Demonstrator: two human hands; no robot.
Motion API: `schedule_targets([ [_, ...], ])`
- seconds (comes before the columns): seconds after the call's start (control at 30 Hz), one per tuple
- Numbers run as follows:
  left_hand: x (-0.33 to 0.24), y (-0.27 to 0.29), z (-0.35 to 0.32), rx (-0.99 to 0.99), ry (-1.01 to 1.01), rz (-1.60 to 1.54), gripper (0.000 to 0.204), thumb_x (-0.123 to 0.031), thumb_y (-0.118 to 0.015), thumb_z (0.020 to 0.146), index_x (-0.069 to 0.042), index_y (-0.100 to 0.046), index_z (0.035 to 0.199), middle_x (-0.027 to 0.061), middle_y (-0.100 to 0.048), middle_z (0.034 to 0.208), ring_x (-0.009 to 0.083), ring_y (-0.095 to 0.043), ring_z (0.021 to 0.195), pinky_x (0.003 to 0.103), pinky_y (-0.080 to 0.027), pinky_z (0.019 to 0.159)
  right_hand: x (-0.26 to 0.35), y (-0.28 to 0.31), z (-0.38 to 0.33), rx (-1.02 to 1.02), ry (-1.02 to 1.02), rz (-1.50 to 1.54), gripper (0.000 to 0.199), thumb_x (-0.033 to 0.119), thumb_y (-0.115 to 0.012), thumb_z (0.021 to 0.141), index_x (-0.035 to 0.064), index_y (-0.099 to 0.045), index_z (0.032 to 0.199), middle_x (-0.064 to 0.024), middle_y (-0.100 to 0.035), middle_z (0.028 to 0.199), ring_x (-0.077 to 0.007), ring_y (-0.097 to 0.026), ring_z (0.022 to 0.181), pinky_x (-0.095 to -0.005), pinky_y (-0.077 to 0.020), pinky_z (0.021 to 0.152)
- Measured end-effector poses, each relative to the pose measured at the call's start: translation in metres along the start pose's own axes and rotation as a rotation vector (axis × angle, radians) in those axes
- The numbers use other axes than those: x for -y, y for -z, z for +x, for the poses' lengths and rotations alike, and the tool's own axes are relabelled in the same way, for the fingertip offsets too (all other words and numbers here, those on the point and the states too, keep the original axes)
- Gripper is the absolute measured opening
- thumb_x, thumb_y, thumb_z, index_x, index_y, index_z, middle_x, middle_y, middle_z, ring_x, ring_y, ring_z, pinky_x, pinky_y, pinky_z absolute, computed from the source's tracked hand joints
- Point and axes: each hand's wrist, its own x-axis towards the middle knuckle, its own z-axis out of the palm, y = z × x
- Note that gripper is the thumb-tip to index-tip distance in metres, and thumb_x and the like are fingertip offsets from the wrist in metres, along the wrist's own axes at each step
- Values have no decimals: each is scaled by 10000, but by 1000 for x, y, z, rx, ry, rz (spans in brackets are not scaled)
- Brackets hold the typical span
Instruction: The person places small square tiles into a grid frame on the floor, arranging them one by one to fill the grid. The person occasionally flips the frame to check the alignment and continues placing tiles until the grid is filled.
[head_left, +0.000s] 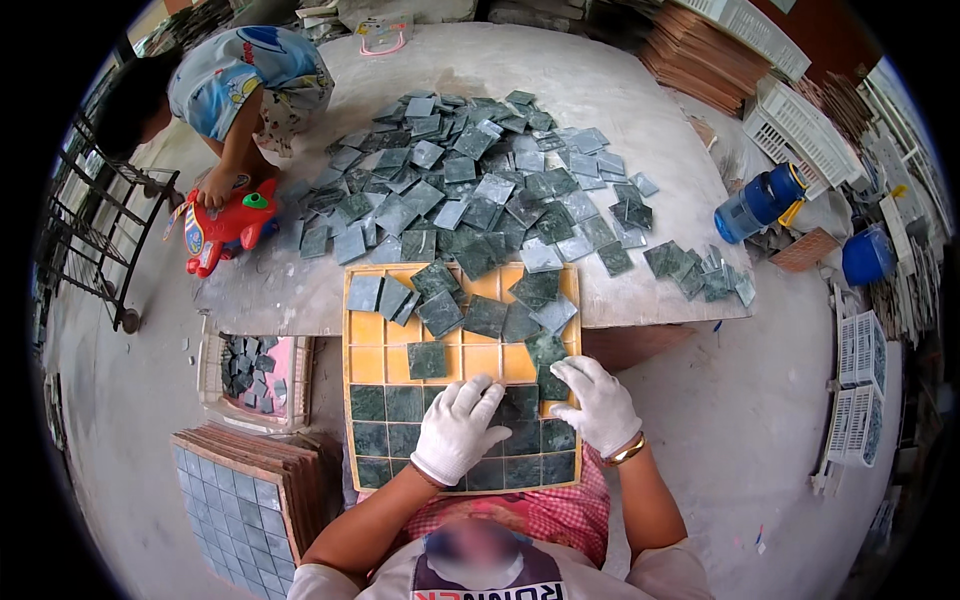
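The square green stone tile (551, 384) lay on the yellow grid tray (364, 332), just left of the nearer right hand (602, 408), fingers curled, pinch unclear; the left hand (458, 428) held nothing visible, thumb spread.

Left, we have a person (240, 85) bending over a red toy (228, 225); right, we spot a blue jug (756, 205) near white crates (797, 135)!
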Motion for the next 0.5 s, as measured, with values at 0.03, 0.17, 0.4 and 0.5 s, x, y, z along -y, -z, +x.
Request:
schedule_targets([
  [0.03, -5, -5, 4, 3, -6, -14, 585, -226, -785, 615, -54, -576, 1134, 111, -530, 1129, 305, -545, 951, 403, -475, 820, 1, -3, -1, 34, -24, -28, 563, 205, -761, 677, 96, -563, 1193, -73, -547, 1148, -253, -572, 1032, -356, -488, 860],
  [0.17, -7, -19, 14, 27, -53, 11, 615, -241, -786, 600, -51, -578, 1147, 102, -539, 1122, 295, -540, 928, 395, -473, 815, -9, -12, 2, -21, -6, -86, 582, 212, -758, 683, 82, -538, 1206, -90, -532, 1131, -263, -577, 1010, -363, -492, 841],
  [0.4, -4, -19, 15, 40, -64, 31, 576, -243, -782, 597, -63, -601, 1113, 87, -540, 1104, 286, -539, 909, 396, -478, 796, -19, 5, -5, 79, -69, -76, 531, 224, -754, 695, 70, -550, 1161, -106, -512, 1119, -275, -578, 995, -371, -500, 827],
  [0.5, -5, -25, 17, 30, -65, 42, 576, -249, -780, 599, -67, -603, 1116, 81, -537, 1090, 284, -538, 901, 400, -480, 790, -24, 4, -11, 137, 26, 9, 482, 220, -742, 708, 69, -571, 1132, -90, -524, 1102, -274, -573, 1005, -375, -500, 832],
])
